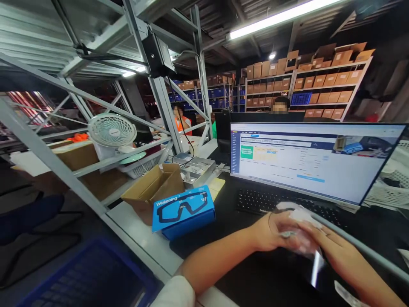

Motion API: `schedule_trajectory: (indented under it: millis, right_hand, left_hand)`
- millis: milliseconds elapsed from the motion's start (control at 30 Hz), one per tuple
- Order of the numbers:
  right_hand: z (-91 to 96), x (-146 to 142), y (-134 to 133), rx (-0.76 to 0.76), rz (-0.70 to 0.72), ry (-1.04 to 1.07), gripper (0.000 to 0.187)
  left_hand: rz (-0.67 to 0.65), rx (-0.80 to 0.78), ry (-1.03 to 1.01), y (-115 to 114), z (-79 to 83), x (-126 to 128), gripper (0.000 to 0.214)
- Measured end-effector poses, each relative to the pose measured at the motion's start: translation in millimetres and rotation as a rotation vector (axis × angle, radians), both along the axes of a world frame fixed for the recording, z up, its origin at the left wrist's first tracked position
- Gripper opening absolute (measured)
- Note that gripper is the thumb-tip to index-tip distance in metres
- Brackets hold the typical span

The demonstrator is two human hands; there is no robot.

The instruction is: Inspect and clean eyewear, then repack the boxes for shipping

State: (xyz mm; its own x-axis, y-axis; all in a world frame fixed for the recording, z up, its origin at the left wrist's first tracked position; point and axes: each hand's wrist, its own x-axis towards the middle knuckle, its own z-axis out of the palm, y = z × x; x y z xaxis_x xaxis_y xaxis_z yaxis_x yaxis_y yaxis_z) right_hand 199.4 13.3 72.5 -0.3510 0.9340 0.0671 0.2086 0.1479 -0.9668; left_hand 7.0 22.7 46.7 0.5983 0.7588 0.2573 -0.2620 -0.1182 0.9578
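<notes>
My left hand and my right hand come together over the black desk mat, in front of the keyboard. Both are closed on crumpled, clear-white plastic wrapping, blurred by motion. Below the fingers shows a dark glossy piece with a bright reflection; its kind I cannot make out. Left of my hands a blue box marked "Wakening", with goggle-like eyewear pictured on its lid, lies on the desk. Behind it stands an open brown carton.
A monitor and a black keyboard stand beyond my hands. A metal tray and yellow paper lie behind the blue box. A blue crate sits low at the left, near a rack post. People are visible farther back.
</notes>
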Motion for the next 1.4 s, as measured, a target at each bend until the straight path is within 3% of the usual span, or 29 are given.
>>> schedule_trajectory:
  millis: [100, 200, 300, 400, 500, 700, 833, 900, 1033, 1167, 1267, 1400]
  right_hand:
    - [2.1, -4.6, -0.8, -0.001, 0.006, -0.010, 0.052]
    - [1.8, -4.1, 2.3, -0.031, 0.020, 0.014, 0.051]
    - [-1.6, -0.2, 7.6, -0.046, 0.020, 0.052, 0.048]
    - [-7.2, 3.7, 12.7, -0.073, -0.051, 0.062, 0.057]
    - [-11.8, 6.7, 15.2, -0.094, -0.092, 0.029, 0.061]
    - [-12.5, 8.9, 14.7, -0.058, -0.143, 0.064, 0.050]
    - [-11.8, 12.8, 18.4, -0.029, -0.014, -0.019, 0.044]
    - [-13.0, 20.3, 22.0, 0.018, -0.078, -0.030, 0.041]
    - [-16.5, 41.2, 23.8, 0.212, -0.355, 0.117, 0.040]
    - [-14.0, 44.3, 13.7, 0.309, -0.346, 0.035, 0.041]
    - [-11.2, 34.7, 8.2, 0.337, -0.415, -0.133, 0.043]
    - [-10.8, 28.0, 7.9, 0.319, -0.483, -0.150, 0.048]
  left_hand:
    - [0.013, 0.083, 0.067, -1.1, 3.0, 3.2, 0.076]
    - [0.034, 0.098, 0.001, -2.3, 5.6, 4.7, 0.069]
    - [0.113, -0.003, -0.086, -3.8, 2.9, 7.2, 0.065]
    - [0.268, -0.159, -0.101, -4.1, -3.2, 9.8, 0.076]
    - [0.319, -0.224, -0.092, -3.8, -5.7, 11.2, 0.081]
    - [0.313, -0.150, -0.054, -4.6, 1.3, 11.3, 0.070]
    - [0.349, -0.098, -0.064, -1.7, -3.2, 11.5, 0.064]
    - [0.384, -0.130, -0.118, 1.0, -7.1, 12.1, 0.063]
    - [0.502, -0.316, -0.322, 7.7, -9.3, 13.9, 0.067]
    - [0.590, -0.410, -0.390, 12.3, -7.0, 16.2, 0.063]
    - [0.548, -0.423, -0.340, 12.5, -9.3, 16.9, 0.061]
    - [0.409, -0.382, -0.266, 12.2, -13.6, 13.7, 0.066]
